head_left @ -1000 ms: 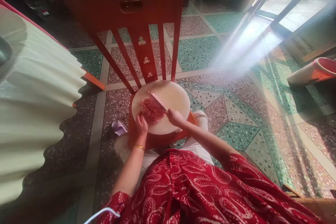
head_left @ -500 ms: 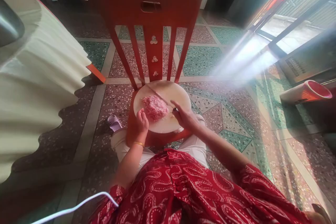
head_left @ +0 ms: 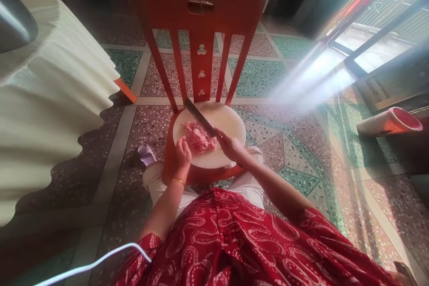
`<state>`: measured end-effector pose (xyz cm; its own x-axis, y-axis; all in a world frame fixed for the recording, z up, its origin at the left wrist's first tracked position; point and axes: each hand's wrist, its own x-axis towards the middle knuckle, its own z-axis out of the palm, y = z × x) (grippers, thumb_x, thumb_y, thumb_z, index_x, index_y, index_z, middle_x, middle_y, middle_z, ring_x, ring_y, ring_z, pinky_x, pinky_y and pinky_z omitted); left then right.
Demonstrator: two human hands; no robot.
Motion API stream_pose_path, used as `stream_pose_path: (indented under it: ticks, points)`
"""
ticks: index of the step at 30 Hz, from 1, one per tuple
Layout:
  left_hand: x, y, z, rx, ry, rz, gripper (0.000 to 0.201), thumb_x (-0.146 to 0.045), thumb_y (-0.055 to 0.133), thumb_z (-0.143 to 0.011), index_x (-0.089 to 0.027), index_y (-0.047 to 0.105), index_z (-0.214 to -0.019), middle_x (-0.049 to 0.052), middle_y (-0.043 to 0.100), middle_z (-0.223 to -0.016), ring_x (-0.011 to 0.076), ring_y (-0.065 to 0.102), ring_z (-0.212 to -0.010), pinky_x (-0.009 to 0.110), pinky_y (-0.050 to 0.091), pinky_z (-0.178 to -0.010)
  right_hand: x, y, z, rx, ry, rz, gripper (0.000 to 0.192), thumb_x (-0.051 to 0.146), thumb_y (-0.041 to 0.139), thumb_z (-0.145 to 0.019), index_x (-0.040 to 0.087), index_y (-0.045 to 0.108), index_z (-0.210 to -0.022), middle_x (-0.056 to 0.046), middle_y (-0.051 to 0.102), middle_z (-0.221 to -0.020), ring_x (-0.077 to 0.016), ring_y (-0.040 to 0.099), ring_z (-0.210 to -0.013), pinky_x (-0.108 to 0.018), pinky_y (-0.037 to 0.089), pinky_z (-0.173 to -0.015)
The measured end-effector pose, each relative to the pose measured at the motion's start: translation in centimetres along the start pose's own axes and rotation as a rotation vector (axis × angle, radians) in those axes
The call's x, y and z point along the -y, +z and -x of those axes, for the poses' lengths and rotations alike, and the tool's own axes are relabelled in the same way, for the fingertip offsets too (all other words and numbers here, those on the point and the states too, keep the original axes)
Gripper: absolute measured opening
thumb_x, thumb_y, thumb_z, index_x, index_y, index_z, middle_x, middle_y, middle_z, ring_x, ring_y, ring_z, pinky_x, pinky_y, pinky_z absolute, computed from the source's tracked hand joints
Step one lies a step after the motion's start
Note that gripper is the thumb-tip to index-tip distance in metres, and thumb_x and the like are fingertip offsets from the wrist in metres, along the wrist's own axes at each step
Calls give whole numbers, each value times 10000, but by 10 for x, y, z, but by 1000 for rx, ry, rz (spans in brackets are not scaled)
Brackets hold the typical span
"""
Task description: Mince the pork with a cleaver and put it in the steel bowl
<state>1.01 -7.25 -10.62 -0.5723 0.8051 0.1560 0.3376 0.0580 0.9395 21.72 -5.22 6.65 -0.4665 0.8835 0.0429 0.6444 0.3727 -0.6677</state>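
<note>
A round white cutting board (head_left: 228, 120) lies on the seat of a red wooden chair (head_left: 201, 13). A small heap of pink minced meat (head_left: 199, 137) sits on the board's near left part. My right hand (head_left: 229, 145) grips the handle of a knife (head_left: 200, 117), whose blade slants up and to the left over the far edge of the meat. My left hand (head_left: 183, 154) rests with fingers curled at the board's near left rim, touching the meat's edge. A gold bangle is on my left wrist.
A pale pleated cloth (head_left: 50, 98) hangs over a table at the left. Patterned terrazzo floor (head_left: 295, 152) surrounds the chair. A red and white cylinder (head_left: 390, 123) lies on its side at the right by a bright doorway. A white cable (head_left: 87, 266) crosses the lower left.
The knife blade has lifted from flat on the meat to a raised slant over it. The view has swung slightly left and down; my left hand stays at the board's rim.
</note>
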Motion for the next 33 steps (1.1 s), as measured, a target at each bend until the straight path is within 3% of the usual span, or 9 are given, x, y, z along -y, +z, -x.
stream_pose_path:
  ticks: [4, 7, 10, 14, 17, 22, 27, 29, 33]
  points:
    - [-3, 0, 1, -12, -17, -19, 364, -353, 357, -940, -143, 558, -1160, 169, 601, -1217, 221, 562, -1161, 378, 434, -1026, 6, 1, -10, -122, -58, -53, 492, 284, 339, -978, 198, 381, -1461, -69, 679, -1164, -209, 659, -1007, -302, 514, -872]
    - [-8, -1, 1, -19, -32, -37, 359, -336, 367, -933, -124, 568, -1142, 175, 624, -1171, 233, 584, -1126, 387, 450, -1004, -10, 24, -14, 0, 26, -23, 507, 218, 372, -947, 227, 400, -1453, -56, 663, -1207, -209, 652, -1026, -307, 520, -871]
    - [-11, -2, 2, -5, -33, -17, 351, -341, 378, -930, -125, 574, -1126, 162, 637, -1142, 239, 598, -1099, 382, 467, -981, -16, 23, -15, 114, 63, 20, 536, 192, 380, -935, 255, 375, -1468, -53, 694, -1139, -210, 680, -935, -300, 531, -806]
    - [-7, 0, 1, 9, -13, -21, 345, -337, 373, -932, -136, 569, -1131, 161, 623, -1176, 230, 584, -1122, 384, 448, -1007, -3, -7, -18, -36, -52, 4, 519, 247, 318, -975, 192, 334, -1490, -63, 724, -991, -180, 687, -829, -259, 519, -778]
    - [-2, 3, 0, -14, 15, -38, 353, -340, 350, -939, -137, 565, -1130, 162, 624, -1165, 219, 583, -1119, 388, 445, -1008, -4, -5, -21, -119, -56, 79, 541, 207, 315, -968, 168, 289, -1507, -90, 713, -1054, -177, 680, -866, -251, 507, -813]
    - [-5, 2, 1, -25, 37, -48, 348, -357, 363, -936, -144, 576, -1111, 153, 641, -1117, 223, 602, -1078, 378, 465, -977, -27, 20, -20, 211, 92, 232, 571, 135, 418, -907, 233, 380, -1468, -71, 715, -1088, -202, 700, -840, -279, 532, -777]
    - [-8, 0, 3, 11, 39, -49, 348, -334, 361, -934, -141, 572, -1133, 159, 624, -1159, 225, 590, -1107, 375, 451, -998, -16, -9, -19, -34, -36, 112, 514, 264, 321, -990, 244, 303, -1503, -63, 642, -1252, -214, 663, -1035, -271, 516, -852]
    - [-7, 1, 3, 5, 50, -56, 347, -331, 355, -935, -143, 566, -1137, 161, 618, -1171, 222, 579, -1126, 384, 437, -1014, -15, -9, -17, -95, -46, 116, 519, 251, 294, -997, 217, 270, -1514, -82, 587, -1325, -205, 636, -1095, -260, 499, -888]
    - [-11, 1, 4, -12, 45, -65, 325, -337, 369, -927, -146, 572, -1095, 157, 634, -1117, 226, 592, -1086, 394, 448, -991, -27, 15, -9, 172, 128, 229, 507, 207, 375, -972, 235, 360, -1478, -90, 680, -1178, -224, 698, -941, -287, 532, -811]
